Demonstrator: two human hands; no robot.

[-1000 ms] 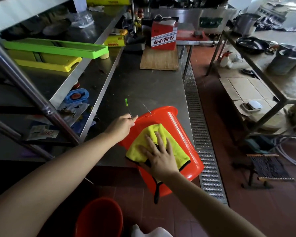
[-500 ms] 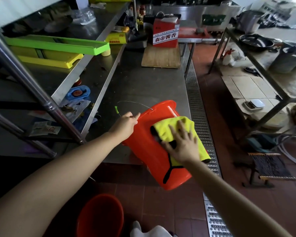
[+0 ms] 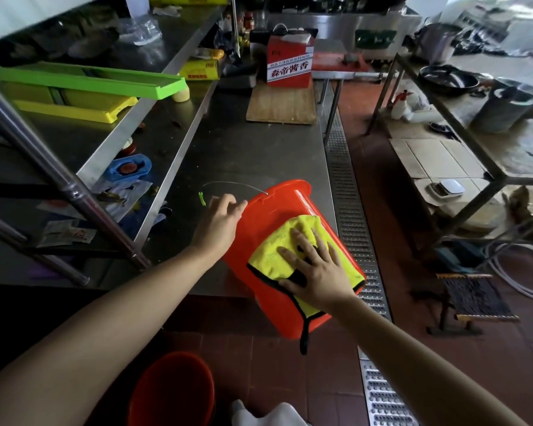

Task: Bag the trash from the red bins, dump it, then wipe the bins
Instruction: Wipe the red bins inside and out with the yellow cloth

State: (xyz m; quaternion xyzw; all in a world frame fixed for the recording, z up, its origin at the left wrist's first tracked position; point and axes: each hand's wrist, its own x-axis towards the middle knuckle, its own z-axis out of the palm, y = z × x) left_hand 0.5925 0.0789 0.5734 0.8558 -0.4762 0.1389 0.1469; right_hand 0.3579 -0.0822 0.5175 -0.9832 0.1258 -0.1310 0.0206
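A person wipes a red bin point(image 3: 277, 229) tipped on its side at the tabletop point(image 3: 253, 149) edge, its long axis running from the rim, far and left, to the base hanging off toward the floor. The right hand point(image 3: 313, 269), fingers spread flat, presses one yellow cloth point(image 3: 277, 256) onto the bin's upturned wall; the left hand point(image 3: 219, 222) steadies the rim with curled fingers, beside the wire handle point(image 3: 234, 185). Two red bins show: the second bin point(image 3: 173, 392) stands on the floor below, likely next for wiping

A steel counter point(image 3: 246, 149) carries a tipped red bin point(image 3: 277, 210), a wooden board point(image 3: 280, 106) and a red carton point(image 3: 290, 66).
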